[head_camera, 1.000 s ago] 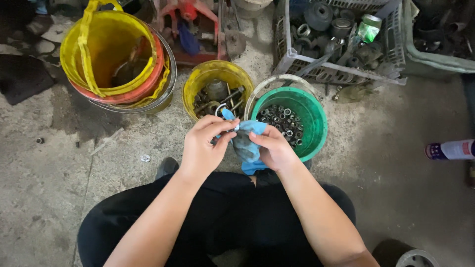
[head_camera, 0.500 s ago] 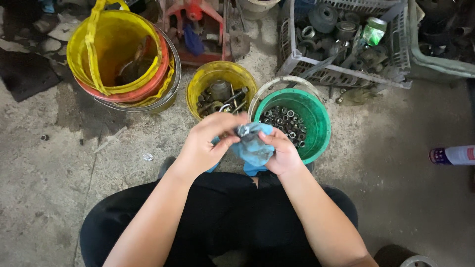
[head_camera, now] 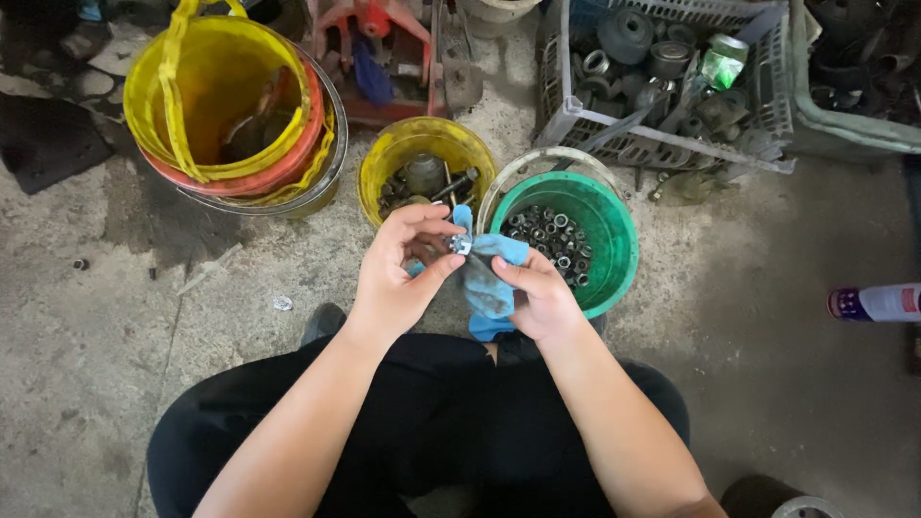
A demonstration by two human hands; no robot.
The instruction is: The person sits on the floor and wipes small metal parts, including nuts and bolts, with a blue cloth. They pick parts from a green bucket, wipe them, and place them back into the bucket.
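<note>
You're squatting, knees wide, so both hands work over your lap w/ the green tub (head_camera: 614, 230) in easy reach. Your left hand (head_camera: 398, 273) pinches a small metal nut (head_camera: 460, 245) between thumb and fingertips, fingers closed on it, just left of the tub's rim. It's held up at the fingertips prob. so the cloth can get at its faces. Your right hand (head_camera: 537, 297) grips a blue rag (head_camera: 484, 278), thumb pressed on top, fingers curled under; the rag touches the nut and hangs down toward your lap.

The green tub is directly beyond your right hand, full of similar nuts. Left of the tub & touching it, a small yellow tub (head_camera: 384, 168) holds bigger bolts and parts, so the sorts look kept apart. Farther left of it stand stacked yellow buckets (head_camera: 206, 96). Behind the tub, a grey crate (head_camera: 662, 149) w/ bearings and rings. Well to the tub's right a spray can (head_camera: 878, 302) lies on the concrete floor (head_camera: 115, 326).
</note>
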